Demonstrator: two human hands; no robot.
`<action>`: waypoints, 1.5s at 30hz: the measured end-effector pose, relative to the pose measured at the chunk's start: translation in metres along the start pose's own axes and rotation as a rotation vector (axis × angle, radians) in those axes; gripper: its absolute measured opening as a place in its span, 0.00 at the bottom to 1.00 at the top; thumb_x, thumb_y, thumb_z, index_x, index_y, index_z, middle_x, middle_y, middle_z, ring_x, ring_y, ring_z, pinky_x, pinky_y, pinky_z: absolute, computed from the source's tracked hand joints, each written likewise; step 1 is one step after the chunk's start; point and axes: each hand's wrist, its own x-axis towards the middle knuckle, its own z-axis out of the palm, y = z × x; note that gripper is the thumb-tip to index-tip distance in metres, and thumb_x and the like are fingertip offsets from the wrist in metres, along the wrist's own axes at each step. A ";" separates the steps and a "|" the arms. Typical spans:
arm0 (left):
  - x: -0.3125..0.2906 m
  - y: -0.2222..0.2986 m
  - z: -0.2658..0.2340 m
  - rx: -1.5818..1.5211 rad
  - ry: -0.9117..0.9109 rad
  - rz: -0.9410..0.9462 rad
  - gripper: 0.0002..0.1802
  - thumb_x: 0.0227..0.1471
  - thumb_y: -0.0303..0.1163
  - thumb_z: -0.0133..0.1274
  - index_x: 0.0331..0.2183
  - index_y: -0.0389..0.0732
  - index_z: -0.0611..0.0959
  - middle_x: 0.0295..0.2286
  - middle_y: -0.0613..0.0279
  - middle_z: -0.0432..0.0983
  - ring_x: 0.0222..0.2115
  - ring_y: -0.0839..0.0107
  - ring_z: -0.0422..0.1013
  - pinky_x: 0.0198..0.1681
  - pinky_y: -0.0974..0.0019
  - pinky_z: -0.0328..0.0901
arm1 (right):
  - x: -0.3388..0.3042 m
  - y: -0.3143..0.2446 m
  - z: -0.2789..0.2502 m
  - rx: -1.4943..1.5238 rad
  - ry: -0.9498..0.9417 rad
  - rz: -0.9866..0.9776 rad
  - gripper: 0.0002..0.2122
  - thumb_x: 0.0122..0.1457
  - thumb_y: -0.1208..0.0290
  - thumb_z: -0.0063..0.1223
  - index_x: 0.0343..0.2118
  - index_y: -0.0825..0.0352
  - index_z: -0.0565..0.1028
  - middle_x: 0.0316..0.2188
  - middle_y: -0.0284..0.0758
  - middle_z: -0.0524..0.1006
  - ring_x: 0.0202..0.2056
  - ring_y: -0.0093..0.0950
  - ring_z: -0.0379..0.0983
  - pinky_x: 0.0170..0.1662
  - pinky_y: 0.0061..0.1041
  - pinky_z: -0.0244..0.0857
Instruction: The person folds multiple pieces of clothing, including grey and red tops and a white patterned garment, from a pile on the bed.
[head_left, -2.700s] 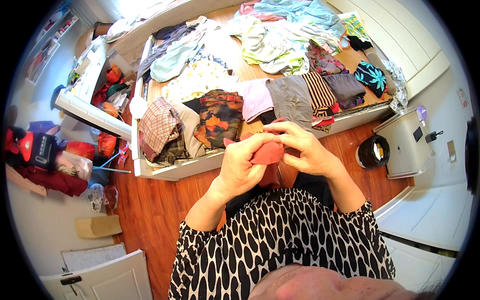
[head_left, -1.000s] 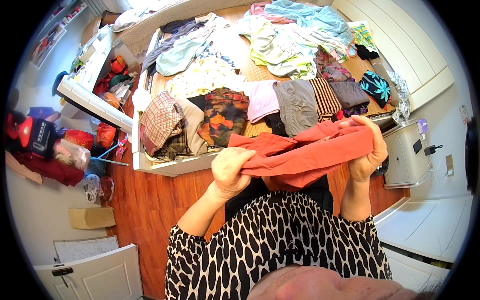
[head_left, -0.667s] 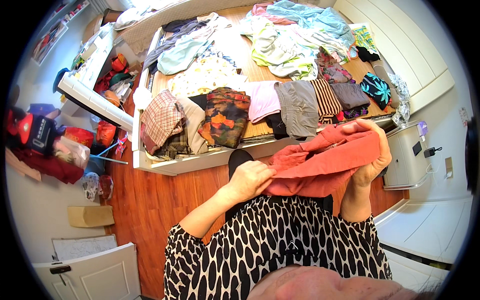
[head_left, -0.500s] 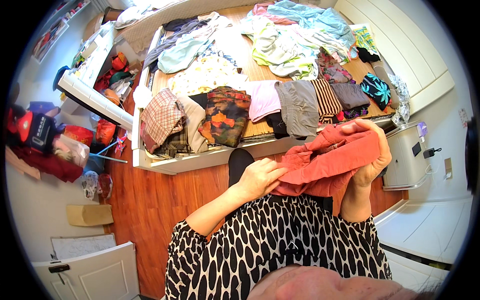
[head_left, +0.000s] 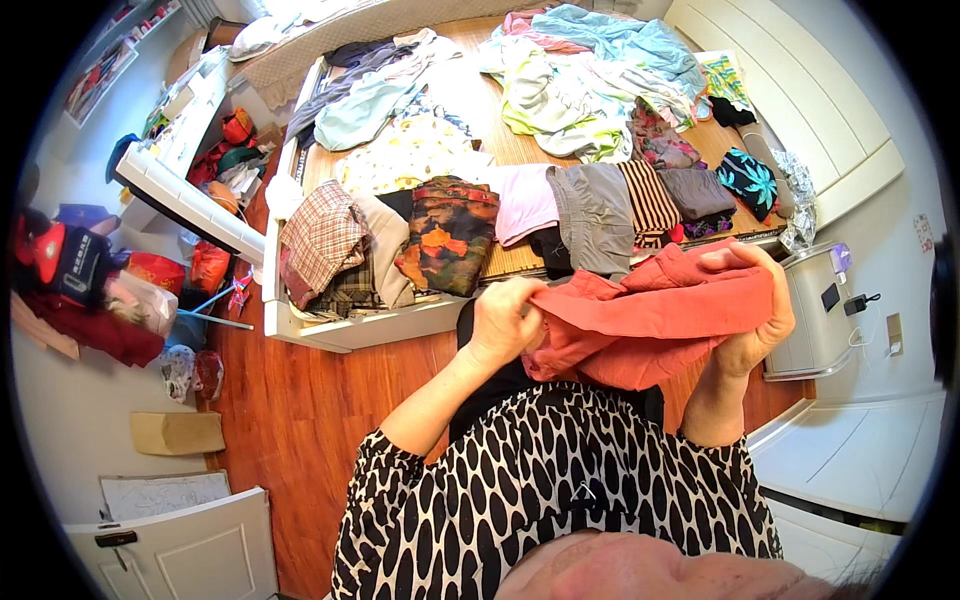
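While my left grip [head_left: 507,322] pinches one edge of one red garment [head_left: 650,318] and my right grip [head_left: 758,338] clasps its other end, it hangs near the bed [head_left: 395,325], apparently unfolded. Along the near side, one pink piece [head_left: 524,203], one grey piece [head_left: 590,215] and one striped piece [head_left: 648,195] look folded; loose clothes [head_left: 540,105] behind, too heaped to count, seem left.

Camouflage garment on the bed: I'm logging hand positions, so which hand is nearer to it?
Left. The left hand is below and right of the camouflage garment in the picture; the right hand is much farther right.
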 end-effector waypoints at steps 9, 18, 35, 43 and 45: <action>0.024 -0.013 -0.032 -0.502 0.524 -0.330 0.09 0.50 0.19 0.52 0.37 0.36 0.76 0.25 0.64 0.78 0.25 0.82 0.72 0.28 0.77 0.65 | 0.003 0.023 -0.008 -0.242 -0.041 -0.054 0.10 0.58 0.76 0.50 0.40 0.76 0.75 0.31 0.37 0.79 0.32 0.22 0.75 0.39 0.20 0.67; 0.001 -0.008 -0.029 -0.226 0.066 -0.237 0.23 0.40 0.17 0.46 0.43 0.35 0.78 0.30 0.49 0.79 0.30 0.61 0.77 0.36 0.68 0.68 | 0.008 0.025 0.007 -0.081 0.032 -0.011 0.12 0.54 0.83 0.51 0.42 0.75 0.75 0.33 0.34 0.78 0.33 0.19 0.72 0.40 0.18 0.65; 0.027 0.033 0.000 -0.627 -0.437 -0.229 0.18 0.50 0.32 0.57 0.42 0.35 0.77 0.32 0.53 0.77 0.34 0.61 0.75 0.40 0.64 0.68 | -0.002 0.035 0.029 -0.128 -0.293 0.099 0.19 0.46 0.88 0.45 0.43 0.70 0.75 0.35 0.44 0.79 0.36 0.32 0.78 0.40 0.23 0.68; 0.022 0.045 -0.003 -0.403 -0.225 -0.089 0.21 0.49 0.33 0.57 0.46 0.36 0.76 0.38 0.49 0.76 0.39 0.55 0.74 0.42 0.63 0.68 | -0.006 0.057 0.021 -0.190 -0.257 0.132 0.18 0.47 0.88 0.44 0.43 0.71 0.75 0.35 0.44 0.79 0.35 0.32 0.78 0.39 0.24 0.68; 0.025 0.046 -0.011 -0.345 -0.298 -0.130 0.18 0.50 0.31 0.56 0.44 0.36 0.77 0.37 0.50 0.77 0.37 0.56 0.75 0.41 0.64 0.68 | -0.007 0.062 0.021 -0.191 -0.254 0.131 0.18 0.47 0.88 0.43 0.43 0.71 0.75 0.35 0.45 0.79 0.35 0.32 0.78 0.39 0.24 0.68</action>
